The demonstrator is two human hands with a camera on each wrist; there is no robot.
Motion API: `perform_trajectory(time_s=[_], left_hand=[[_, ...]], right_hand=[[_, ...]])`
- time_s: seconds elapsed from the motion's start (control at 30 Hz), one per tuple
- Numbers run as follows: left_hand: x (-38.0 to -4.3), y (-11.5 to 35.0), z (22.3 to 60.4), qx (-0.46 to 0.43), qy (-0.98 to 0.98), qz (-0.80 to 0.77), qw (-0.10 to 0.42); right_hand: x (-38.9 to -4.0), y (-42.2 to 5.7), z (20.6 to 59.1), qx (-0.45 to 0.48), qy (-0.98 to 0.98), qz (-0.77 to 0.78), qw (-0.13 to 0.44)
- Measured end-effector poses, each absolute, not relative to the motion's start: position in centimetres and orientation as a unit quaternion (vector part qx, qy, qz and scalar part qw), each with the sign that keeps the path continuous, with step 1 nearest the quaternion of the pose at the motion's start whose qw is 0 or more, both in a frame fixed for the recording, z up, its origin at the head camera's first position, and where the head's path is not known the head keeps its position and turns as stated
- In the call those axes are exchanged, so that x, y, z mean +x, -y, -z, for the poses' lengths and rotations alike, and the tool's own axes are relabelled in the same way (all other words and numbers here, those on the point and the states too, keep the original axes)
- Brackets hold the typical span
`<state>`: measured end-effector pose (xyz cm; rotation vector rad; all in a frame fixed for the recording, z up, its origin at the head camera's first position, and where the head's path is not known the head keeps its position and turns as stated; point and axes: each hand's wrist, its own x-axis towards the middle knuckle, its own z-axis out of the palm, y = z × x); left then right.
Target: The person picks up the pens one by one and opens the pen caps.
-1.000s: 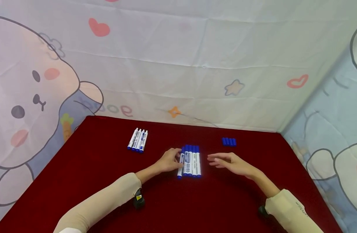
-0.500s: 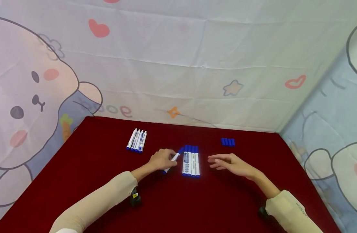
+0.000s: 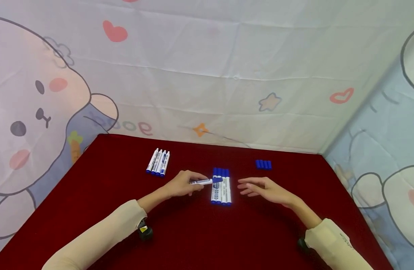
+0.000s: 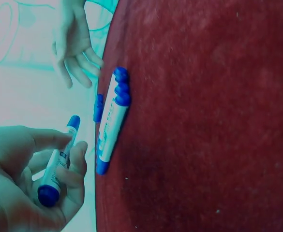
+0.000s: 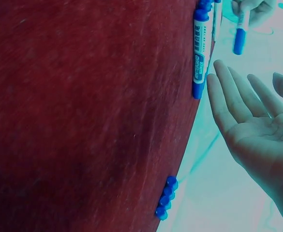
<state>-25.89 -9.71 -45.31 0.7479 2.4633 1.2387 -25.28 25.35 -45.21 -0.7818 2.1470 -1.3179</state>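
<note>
My left hand (image 3: 181, 184) grips a capped whiteboard marker (image 3: 207, 181), white with a blue cap, its capped end pointing right. In the left wrist view the marker (image 4: 59, 166) lies across the curled fingers, its blue base toward the palm. In the head view the cap overlaps a row of several capped markers (image 3: 221, 191) lying side by side on the table. To the right of that row, my right hand (image 3: 265, 190) hovers with nothing in it. Its fingers are loosely extended in the right wrist view, palm (image 5: 260, 130) showing.
Several uncapped white markers (image 3: 158, 162) lie in a row at the back left. At the back right sits a row of several blue caps (image 3: 263, 164). A dark red cloth (image 3: 200, 240) covers the table, and a printed curtain (image 3: 207, 75) hangs behind it.
My left hand has taken the leftmost marker out of the row, moved left, and lifted and turned it so its cap points right. The right hand has barely moved.
</note>
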Motion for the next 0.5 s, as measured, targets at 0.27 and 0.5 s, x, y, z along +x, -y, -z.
perform_trajectory(time_s=[0.27,0.5], left_hand=[[-25.1,9.4,44.8,0.345,-0.822,-0.432,0.137],[-24.7,9.2,44.8,0.360,-0.813,-0.438,0.134]], right_hand=[[-25.6,-23.8,45.3,-0.278,-0.790,0.483,0.255],[-25.2,-22.4,45.2,-0.292,-0.793,0.472,0.251]])
